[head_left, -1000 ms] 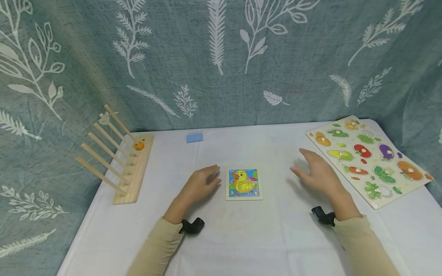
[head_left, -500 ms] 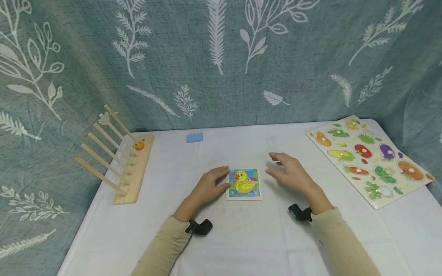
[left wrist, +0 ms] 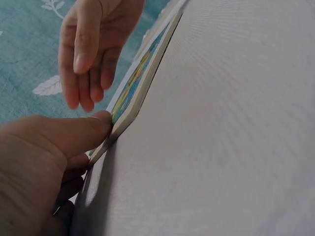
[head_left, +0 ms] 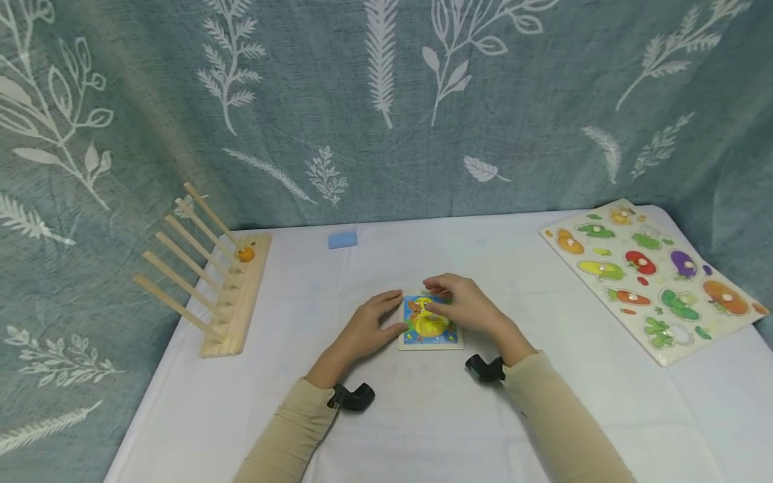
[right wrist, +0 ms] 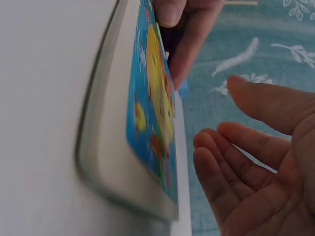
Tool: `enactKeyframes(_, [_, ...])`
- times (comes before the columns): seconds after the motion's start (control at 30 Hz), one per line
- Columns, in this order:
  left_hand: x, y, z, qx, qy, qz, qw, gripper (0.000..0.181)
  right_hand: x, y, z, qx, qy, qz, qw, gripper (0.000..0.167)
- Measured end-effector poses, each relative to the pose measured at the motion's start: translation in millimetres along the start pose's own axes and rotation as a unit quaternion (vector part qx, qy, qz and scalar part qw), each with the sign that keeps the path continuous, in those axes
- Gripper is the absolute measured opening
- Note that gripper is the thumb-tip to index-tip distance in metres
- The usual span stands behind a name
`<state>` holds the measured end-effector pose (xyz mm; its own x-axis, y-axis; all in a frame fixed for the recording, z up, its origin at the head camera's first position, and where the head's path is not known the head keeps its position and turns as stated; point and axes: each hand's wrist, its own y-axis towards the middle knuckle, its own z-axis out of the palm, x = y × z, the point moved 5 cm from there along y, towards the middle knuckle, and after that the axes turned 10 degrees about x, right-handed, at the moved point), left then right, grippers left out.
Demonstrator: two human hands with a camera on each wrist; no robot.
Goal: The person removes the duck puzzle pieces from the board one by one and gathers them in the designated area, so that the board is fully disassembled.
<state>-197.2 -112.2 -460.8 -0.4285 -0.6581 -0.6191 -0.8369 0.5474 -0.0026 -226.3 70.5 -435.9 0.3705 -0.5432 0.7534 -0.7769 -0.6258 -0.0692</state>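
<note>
My left hand (head_left: 368, 327) is at the left side of the duck puzzle (head_left: 430, 330), which lies on the white cloth of the bench (head_left: 386, 429) in front of me, the picture facing up. The thumb (left wrist: 78, 135) touches the pale rim and the fingers lie loosely along that same side, only gently bent; I take this as steadying more than gripping. My right hand (head_left: 468, 305) hangs over the upper right part of the picture, thumb well apart from the fingers, with nothing in it; the right wrist view shows a gap between it and the puzzle.

To do this well, I should keep the left thumb on the rim and off the picture, so the board has a firm stop and the part I work on is uncovered. The right hand is best brought down slowly, fingertips meeting the surface or the far edge together, because a one-sided push would probably skid the board over the smooth cloth. If I take hold from both sides, even, light pressure should keep it level; tilting it might spill any loose pieces. I cannot make out the seams well enough to tell how tightly they sit. The vegetable board (head_left: 655, 278) is well off to the right, so my right elbow has room.
</note>
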Motion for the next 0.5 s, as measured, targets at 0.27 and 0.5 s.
enactKeyframes(0.27, [-2.1, -0.2, 1.1, 0.007, -0.002, 0.0, 1.0, 0.059, -0.7, 10.2, 11.6, 0.011, -0.01, 0.0, 0.9999, 0.044])
enactKeyframes(0.5, [0.0, 0.0, 1.2, 0.008, 0.001, -0.005, 1.0, 0.06, 0.5, 12.5, 16.7, 0.012, -0.03, -0.004, 0.9995, 0.044])
